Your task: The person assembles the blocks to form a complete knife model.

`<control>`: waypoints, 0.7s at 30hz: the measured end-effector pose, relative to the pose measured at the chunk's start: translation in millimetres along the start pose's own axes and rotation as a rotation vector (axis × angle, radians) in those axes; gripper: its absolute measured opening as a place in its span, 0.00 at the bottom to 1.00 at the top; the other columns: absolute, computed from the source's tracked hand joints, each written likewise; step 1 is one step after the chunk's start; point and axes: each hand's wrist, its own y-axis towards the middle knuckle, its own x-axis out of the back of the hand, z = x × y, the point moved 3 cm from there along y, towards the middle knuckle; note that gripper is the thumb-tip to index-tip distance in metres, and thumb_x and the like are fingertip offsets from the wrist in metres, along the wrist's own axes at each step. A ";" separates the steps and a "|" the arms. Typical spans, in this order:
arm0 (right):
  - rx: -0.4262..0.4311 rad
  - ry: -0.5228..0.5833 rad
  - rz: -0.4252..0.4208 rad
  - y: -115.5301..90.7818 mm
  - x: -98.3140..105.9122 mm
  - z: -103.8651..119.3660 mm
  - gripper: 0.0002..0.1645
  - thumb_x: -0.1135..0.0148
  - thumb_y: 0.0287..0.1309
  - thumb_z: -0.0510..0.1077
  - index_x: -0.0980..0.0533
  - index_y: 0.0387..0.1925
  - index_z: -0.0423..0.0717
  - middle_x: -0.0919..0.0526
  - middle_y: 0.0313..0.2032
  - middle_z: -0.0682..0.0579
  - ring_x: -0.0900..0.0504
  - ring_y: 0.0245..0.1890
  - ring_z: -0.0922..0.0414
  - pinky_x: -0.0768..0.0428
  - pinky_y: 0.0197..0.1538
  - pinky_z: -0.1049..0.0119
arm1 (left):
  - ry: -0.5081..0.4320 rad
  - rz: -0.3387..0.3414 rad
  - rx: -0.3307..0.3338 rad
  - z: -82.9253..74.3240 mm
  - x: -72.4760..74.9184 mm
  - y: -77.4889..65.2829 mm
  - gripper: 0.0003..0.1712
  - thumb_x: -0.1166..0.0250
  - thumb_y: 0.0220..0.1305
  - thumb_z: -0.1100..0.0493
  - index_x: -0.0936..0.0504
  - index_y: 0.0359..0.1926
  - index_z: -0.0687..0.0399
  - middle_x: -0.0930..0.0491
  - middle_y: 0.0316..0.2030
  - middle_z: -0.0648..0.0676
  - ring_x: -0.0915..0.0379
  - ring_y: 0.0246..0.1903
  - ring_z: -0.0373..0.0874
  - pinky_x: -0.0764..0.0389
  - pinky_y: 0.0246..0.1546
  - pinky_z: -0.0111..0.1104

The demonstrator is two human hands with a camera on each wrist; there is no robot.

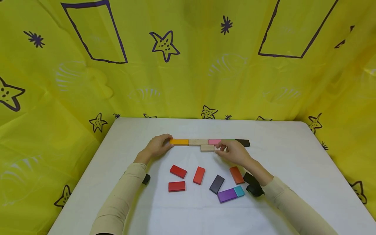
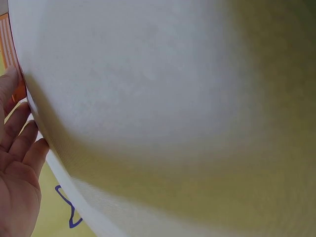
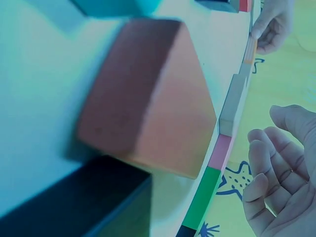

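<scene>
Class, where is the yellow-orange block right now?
In the head view, the yellow-orange block lies just left of centre, between the left hand and a pale block.

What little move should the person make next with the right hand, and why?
Perhaps the right hand should reach for the brick-red block: its fingers hold nothing, the pale loose block already lies in front of the row of blocks, and, of the others lying loose, the brick-red one looks closest.
</scene>
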 end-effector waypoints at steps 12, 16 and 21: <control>0.021 0.080 0.015 -19.7 2.8 3.1 0.08 0.28 0.61 0.44 0.17 0.39 0.46 0.17 0.29 0.58 0.25 0.26 0.61 0.24 0.27 0.69 | -0.002 0.022 0.028 -0.1 -1.7 1.3 0.21 0.37 0.74 0.53 0.23 0.61 0.58 0.20 0.59 0.59 0.26 0.61 0.56 0.29 0.69 0.50; 0.026 0.073 0.028 -22.9 1.9 6.1 0.10 0.28 0.61 0.45 0.16 0.41 0.45 0.17 0.30 0.59 0.24 0.28 0.60 0.23 0.29 0.69 | -0.004 0.022 0.031 -0.7 -1.8 1.1 0.20 0.37 0.74 0.54 0.22 0.61 0.58 0.20 0.59 0.59 0.26 0.61 0.56 0.29 0.69 0.50; 0.060 0.088 0.046 -28.0 -0.7 7.8 0.10 0.28 0.61 0.45 0.16 0.41 0.45 0.18 0.31 0.61 0.24 0.29 0.61 0.23 0.30 0.69 | 0.006 0.014 0.012 -0.6 -0.4 0.6 0.20 0.37 0.74 0.54 0.22 0.60 0.59 0.20 0.59 0.59 0.26 0.60 0.57 0.29 0.68 0.51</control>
